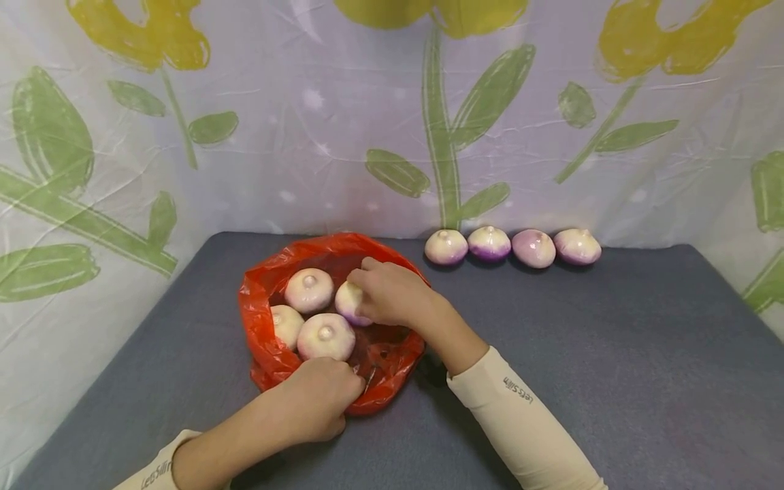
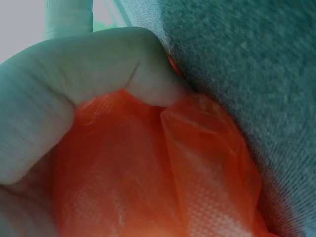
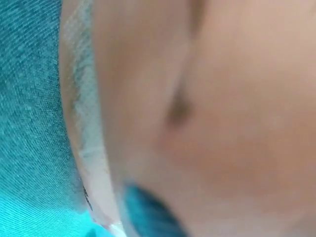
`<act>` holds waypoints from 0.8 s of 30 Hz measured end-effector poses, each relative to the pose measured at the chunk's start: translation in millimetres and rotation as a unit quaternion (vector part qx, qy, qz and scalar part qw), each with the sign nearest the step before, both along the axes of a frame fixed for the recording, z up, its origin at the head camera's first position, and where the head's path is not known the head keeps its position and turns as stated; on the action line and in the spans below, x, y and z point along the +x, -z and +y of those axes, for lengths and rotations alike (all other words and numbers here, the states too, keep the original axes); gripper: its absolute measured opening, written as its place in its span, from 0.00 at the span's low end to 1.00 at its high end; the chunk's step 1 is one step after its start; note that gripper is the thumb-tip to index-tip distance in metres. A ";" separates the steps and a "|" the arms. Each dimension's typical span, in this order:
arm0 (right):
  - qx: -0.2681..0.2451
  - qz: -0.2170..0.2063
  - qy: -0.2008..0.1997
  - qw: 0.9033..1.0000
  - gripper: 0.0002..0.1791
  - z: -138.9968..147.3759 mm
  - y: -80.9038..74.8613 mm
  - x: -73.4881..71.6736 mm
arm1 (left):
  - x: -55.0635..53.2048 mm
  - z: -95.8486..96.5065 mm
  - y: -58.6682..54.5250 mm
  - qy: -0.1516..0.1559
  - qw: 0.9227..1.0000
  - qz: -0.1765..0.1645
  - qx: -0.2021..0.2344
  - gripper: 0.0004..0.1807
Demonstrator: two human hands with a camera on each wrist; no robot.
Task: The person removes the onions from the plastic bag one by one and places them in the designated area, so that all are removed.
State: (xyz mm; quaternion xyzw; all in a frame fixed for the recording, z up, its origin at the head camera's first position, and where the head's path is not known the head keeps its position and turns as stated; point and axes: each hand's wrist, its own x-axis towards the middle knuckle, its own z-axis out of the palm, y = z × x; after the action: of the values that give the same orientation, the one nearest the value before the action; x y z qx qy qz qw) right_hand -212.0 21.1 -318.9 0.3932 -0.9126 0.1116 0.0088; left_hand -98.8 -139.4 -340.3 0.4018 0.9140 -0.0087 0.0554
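Note:
A red plastic bag (image 1: 260, 337) stands with its mouth spread wide on the grey surface. My left hand (image 1: 321, 398) grips its near rim; in the left wrist view the thumb and fingers curl round the crumpled red plastic. Over the bag's right side, my right hand (image 1: 392, 292) holds a white and purple onion (image 1: 349, 303), partly hidden by the fingers. Inside, to its left, lie several more onions: one at the back (image 1: 309, 290), one in front (image 1: 327, 337) and one against the left wall (image 1: 286, 327). Blurred skin fills most of the right wrist view, hiding the held onion there.
Several similar onions stand in a row at the back right, from the leftmost onion (image 1: 446, 247) to the rightmost onion (image 1: 578, 246). A flower-printed cloth (image 1: 343, 122) hangs behind and beside the grey tabletop (image 1: 582, 381).

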 end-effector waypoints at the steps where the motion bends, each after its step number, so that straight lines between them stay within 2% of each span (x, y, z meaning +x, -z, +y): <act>1: 0.004 -0.008 0.003 1.000 0.10 0.7 -0.9 0.2 | 0.0 0.1 0.1 0.000 1.000 -0.001 0.001 0.12; 5: 0.013 -0.051 0.010 0.999 0.11 5.0 -6.0 1.0 | 0.1 0.5 0.1 0.001 1.000 0.000 0.001 0.12; 9: 0.001 -0.092 -0.006 0.996 0.13 10.7 -12.4 2.5 | 0.3 0.6 -0.1 0.000 1.000 0.002 -0.001 0.12; 14: 0.005 -0.128 -0.015 0.992 0.15 16.0 -17.8 3.8 | 0.6 0.6 -0.9 -0.010 1.000 -0.012 -0.003 0.12; 20: 0.034 -0.153 -0.031 0.987 0.18 18.8 -19.2 5.5 | 0.6 -0.2 -0.3 -0.004 1.000 -0.005 0.007 0.12; 24: 0.033 -0.163 -0.030 0.986 0.19 19.1 -18.3 6.6 | 0.9 -0.3 0.0 0.000 1.000 0.000 0.012 0.12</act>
State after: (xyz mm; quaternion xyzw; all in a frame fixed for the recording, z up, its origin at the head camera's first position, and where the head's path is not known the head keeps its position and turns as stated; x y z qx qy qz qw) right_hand -205.4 40.3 -300.7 0.3967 -0.8929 0.1445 -0.1566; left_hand -97.9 -139.8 -340.3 0.4023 0.9141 0.0018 0.0507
